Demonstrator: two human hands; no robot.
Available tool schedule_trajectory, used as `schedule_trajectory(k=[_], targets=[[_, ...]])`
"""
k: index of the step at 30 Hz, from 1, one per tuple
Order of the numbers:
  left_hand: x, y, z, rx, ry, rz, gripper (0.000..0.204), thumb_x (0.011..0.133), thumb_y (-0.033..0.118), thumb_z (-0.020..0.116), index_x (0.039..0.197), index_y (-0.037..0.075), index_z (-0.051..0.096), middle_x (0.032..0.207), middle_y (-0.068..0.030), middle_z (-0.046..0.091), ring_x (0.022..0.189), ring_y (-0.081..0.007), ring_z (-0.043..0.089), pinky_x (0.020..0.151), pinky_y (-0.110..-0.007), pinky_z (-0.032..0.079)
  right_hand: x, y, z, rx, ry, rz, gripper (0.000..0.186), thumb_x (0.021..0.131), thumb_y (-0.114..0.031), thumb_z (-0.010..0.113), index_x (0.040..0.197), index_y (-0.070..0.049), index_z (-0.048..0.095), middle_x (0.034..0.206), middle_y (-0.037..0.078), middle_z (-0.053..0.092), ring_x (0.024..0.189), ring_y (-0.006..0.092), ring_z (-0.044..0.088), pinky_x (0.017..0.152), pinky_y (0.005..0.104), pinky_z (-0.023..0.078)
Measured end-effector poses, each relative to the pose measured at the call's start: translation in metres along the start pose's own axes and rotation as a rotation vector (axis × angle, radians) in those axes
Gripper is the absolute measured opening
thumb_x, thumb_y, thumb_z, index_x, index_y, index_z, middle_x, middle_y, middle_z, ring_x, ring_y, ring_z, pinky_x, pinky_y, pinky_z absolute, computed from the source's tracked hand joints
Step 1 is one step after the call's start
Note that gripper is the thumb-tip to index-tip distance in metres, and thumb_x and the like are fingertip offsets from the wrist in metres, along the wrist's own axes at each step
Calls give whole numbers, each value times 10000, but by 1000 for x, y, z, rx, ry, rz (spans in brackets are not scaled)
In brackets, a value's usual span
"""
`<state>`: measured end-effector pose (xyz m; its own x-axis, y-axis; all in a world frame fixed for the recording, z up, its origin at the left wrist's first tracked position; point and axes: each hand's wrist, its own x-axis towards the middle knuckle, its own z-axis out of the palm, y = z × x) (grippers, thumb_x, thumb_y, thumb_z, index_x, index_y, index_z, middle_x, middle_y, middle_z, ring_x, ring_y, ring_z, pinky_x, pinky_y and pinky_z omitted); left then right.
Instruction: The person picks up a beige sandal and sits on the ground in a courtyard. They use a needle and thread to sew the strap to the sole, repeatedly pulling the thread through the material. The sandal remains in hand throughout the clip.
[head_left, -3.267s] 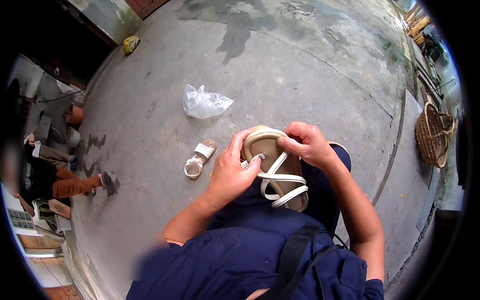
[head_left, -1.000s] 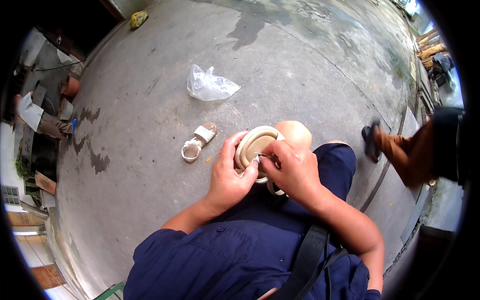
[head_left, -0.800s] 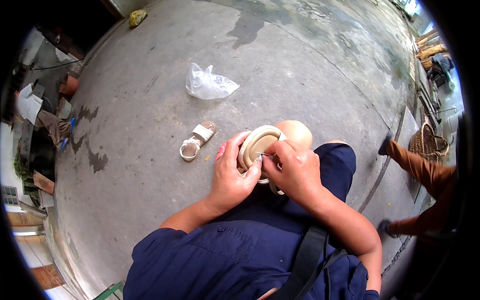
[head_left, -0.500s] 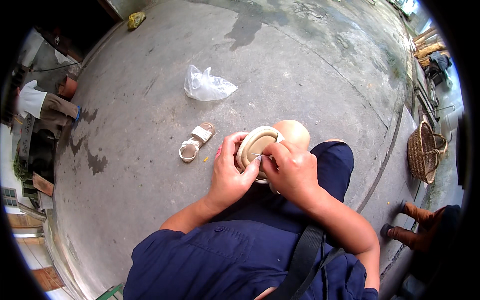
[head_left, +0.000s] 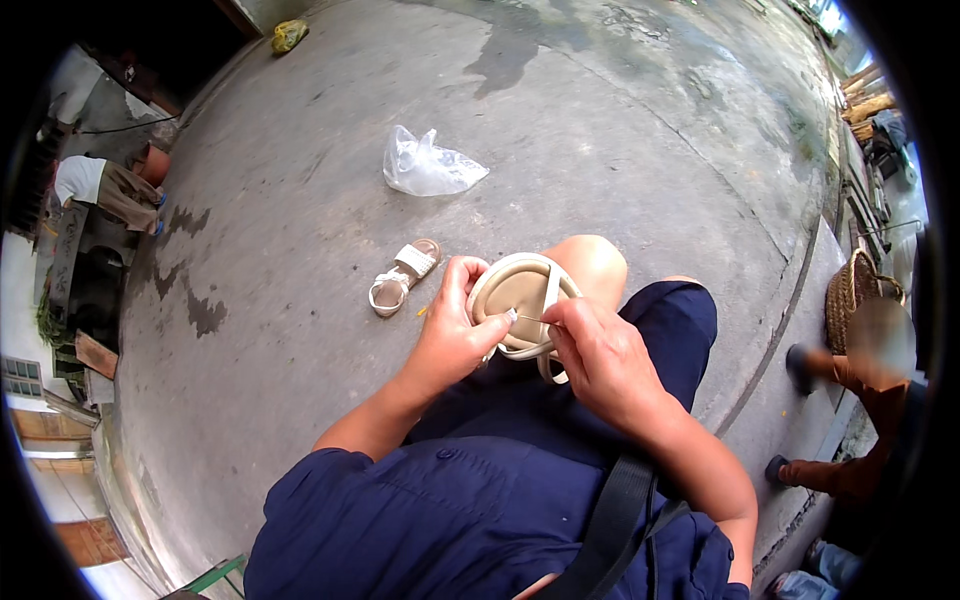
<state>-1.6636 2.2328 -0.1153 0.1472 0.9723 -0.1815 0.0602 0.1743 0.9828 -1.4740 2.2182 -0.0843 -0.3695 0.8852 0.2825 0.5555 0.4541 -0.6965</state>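
Note:
A cream sandal (head_left: 506, 291) with beige inside is held over my lap, its strap crossing the opening. My left hand (head_left: 452, 330) grips its left rim, fingers behind and thumb over the near side. A small whitish bit shows at that thumb's tip. From there a thin pale strand, thread or needle I cannot tell, runs to my right hand (head_left: 608, 358). The fingertips of that hand are pinched together on the strand, beside the sandal's right edge. On the concrete, left of my hands, lies a second sandal (head_left: 405, 277) with white straps.
A clear plastic bag (head_left: 430, 165) lies ahead on the concrete floor (head_left: 300, 380). At the right edge are a woven basket (head_left: 852, 300) and a person in brown trousers (head_left: 825, 475). A person in a white top (head_left: 80, 180) bends at the left. A yellow bag (head_left: 289, 37) lies far off.
My right hand has drawn slightly away from the left, and more of the thin strand shows between them. The sandal is turned, showing more of its inside. The person at right has shifted.

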Motion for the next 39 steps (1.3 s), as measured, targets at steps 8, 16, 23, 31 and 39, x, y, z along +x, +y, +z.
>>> schedule_trajectory(k=[8, 16, 23, 31, 39], targets=[[-13, -1, 8, 234, -26, 153, 517, 770, 10, 588, 1250, 26, 399, 1119, -103, 544, 1074, -173, 527, 926, -321, 427, -3, -7, -13, -171, 24, -63, 92, 748, -45, 665, 836, -64, 645, 735, 75, 555, 652, 248, 582, 560, 342, 470], [-17, -2, 8, 233, -9, 167, 509, 770, -8, 584, 1249, 9, 411, 1131, -119, 561, 1056, -166, 544, 900, -308, 447, -16, -2, 3, -121, 55, -92, 88, 732, -91, 651, 812, -83, 617, 690, 72, 528, 645, 260, 589, 521, 378, 483], [-17, -3, 8, 230, 1, 156, 503, 768, -11, 592, 1240, 11, 419, 1121, -115, 568, 1048, -162, 548, 896, -306, 450, -14, -3, 8, -97, 18, -93, 129, 711, -37, 672, 837, -54, 649, 672, 91, 554, 606, 267, 580, 525, 370, 460], [-15, -4, 7, 228, -26, 177, 492, 779, -11, 602, 1241, 1, 432, 1143, -118, 565, 1069, -167, 545, 905, -308, 450, -16, -2, 8, -63, -1, -67, 123, 714, -21, 654, 835, -42, 646, 668, 103, 567, 587, 282, 583, 523, 378, 460], [-16, -1, 10, 138, 4, 127, 490, 754, 73, 630, 1216, 25, 474, 1137, -151, 542, 1089, -279, 510, 938, -372, 406, -15, -3, 5, -71, -22, -76, 118, 712, -17, 651, 829, -37, 641, 665, 104, 567, 588, 278, 588, 514, 373, 461]])
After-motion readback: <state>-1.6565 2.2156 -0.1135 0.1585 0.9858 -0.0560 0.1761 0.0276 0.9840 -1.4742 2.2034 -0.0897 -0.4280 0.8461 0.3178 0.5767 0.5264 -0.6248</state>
